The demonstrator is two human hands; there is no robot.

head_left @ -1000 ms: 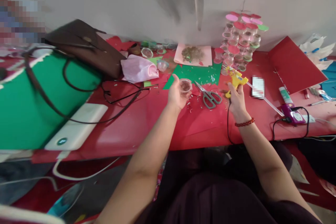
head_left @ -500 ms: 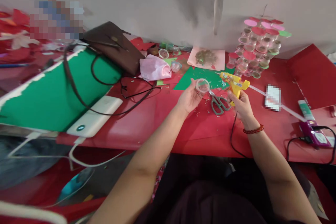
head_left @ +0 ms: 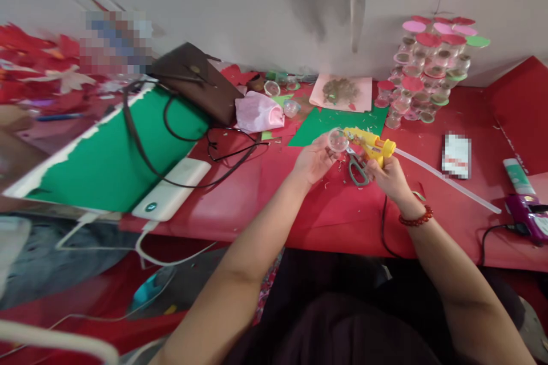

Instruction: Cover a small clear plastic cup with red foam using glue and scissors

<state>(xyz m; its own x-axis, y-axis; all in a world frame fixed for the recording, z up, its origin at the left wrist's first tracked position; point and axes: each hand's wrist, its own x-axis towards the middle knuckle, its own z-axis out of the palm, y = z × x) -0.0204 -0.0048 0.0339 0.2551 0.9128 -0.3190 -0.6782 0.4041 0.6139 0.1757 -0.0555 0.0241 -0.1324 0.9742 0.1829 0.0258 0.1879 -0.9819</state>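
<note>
My left hand (head_left: 312,161) is closed on a small clear plastic cup (head_left: 338,140), holding it above the red table (head_left: 240,194). My right hand (head_left: 385,177) grips a yellow glue gun (head_left: 368,144) by its handle. The gun's nozzle points left and touches the cup's rim. A long clear glue stick (head_left: 445,179) juts out behind the gun to the right. Grey-handled scissors (head_left: 356,168) lie on the table just under both hands. A red bead bracelet (head_left: 415,219) sits on my right wrist.
A tower of clear cups with pink, red and green lids (head_left: 428,68) stands at the back right. Green paper (head_left: 338,122), a pink sheet with scraps (head_left: 342,93), a pink cloth (head_left: 259,113), a brown bag (head_left: 197,82), a green board (head_left: 107,148), a white power bank (head_left: 171,188) and a purple device (head_left: 528,211) lie around.
The glue gun has swung left until its nozzle meets the cup, and both hands have come together. The view has shifted left.
</note>
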